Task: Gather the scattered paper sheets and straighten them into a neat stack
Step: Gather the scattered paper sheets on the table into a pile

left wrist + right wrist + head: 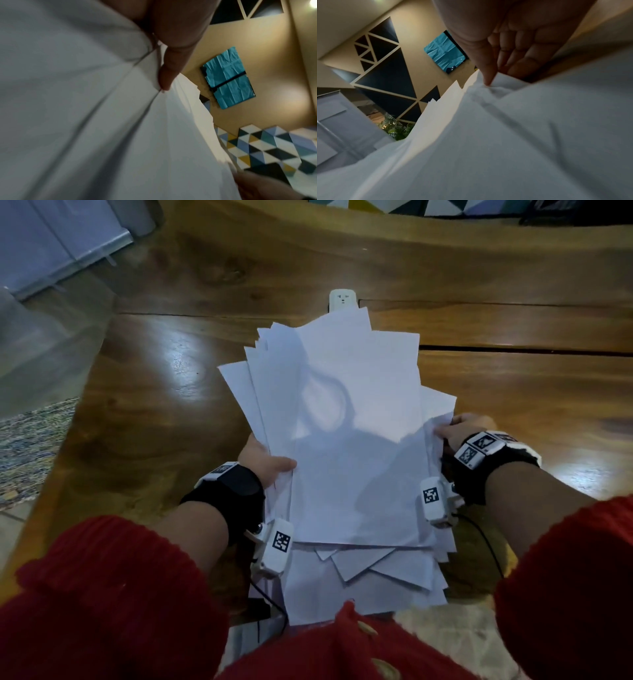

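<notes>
Glossy wooden desk (164,392); geometric-patterned wall (385,75) behind. White paper sheets (356,440) are fanned and misaligned. The left hand (263,462) and right hand (460,429) grip opposite edges.

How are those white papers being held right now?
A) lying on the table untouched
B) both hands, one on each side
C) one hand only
B: the left hand grips the papers' left edge, the right hand the right edge.

the right hand (513,44) pinches the edge of the white paper sheets (488,148), thumb on top, before a beige wall with dark triangles (385,75), a teal panel (444,52) and a plant (397,129).
</notes>
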A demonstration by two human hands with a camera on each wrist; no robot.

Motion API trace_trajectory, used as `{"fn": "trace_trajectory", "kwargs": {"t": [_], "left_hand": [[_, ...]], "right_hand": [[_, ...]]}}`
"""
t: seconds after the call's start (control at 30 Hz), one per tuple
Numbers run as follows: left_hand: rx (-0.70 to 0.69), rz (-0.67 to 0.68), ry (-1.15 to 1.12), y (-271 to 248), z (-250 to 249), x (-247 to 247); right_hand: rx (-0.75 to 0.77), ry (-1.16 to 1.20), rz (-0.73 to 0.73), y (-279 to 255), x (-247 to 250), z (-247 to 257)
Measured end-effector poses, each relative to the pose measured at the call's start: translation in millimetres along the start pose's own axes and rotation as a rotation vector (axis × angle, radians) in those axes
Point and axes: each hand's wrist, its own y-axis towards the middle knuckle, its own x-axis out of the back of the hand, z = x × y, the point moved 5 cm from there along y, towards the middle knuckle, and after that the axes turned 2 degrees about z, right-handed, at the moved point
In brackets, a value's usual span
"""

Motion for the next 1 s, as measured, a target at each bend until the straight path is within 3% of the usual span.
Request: {"fn": "trace_trajectory", "kwargs": {"t": [0.2, 0.33, 0.43, 0.5, 0.6, 0.67, 0.83, 1.0], "left_hand": [[0.050, 0.164, 0.196, 8.2, -1.0, 2.3], [0.044, 0.267, 0.136, 2.6, -11.1, -4.7], [0.037, 0.280, 0.106, 5.7, -10.9, -16.0], [0.020, 0.220, 0.164, 3.8, -15.0, -20.4], [-0.072, 0.131, 0.209, -1.0, -24.3, -16.8], [-0.145, 0.129, 0.119, -9.1, -36.4, -10.6], [-0.334, 0.189, -0.118, -28.1, -87.7, 6.7], [-0.497, 0.224, -0.118, -41.0, -147.5, 12.3]], "right_hand": [[0.029, -0.031, -0.032, 8.8, 13.4, 13.3], [0.012, 0.013, 0.057, 19.2, -0.2, 6.2], [0.033, 0.041, 0.057, 14.7, -5.9, 9.4], [0.019, 0.121, 0.038, 14.0, -5.6, 5.9], [-0.027, 0.330, 0.007, 6.0, -1.9, 2.5], [-0.041, 0.508, 0.075, -2.0, -3.4, 3.6], [0.213, 0.625, 0.341, -47.4, -3.2, 37.9], [0.360, 0.833, 0.255, -82.2, 28.2, 78.0]]}}
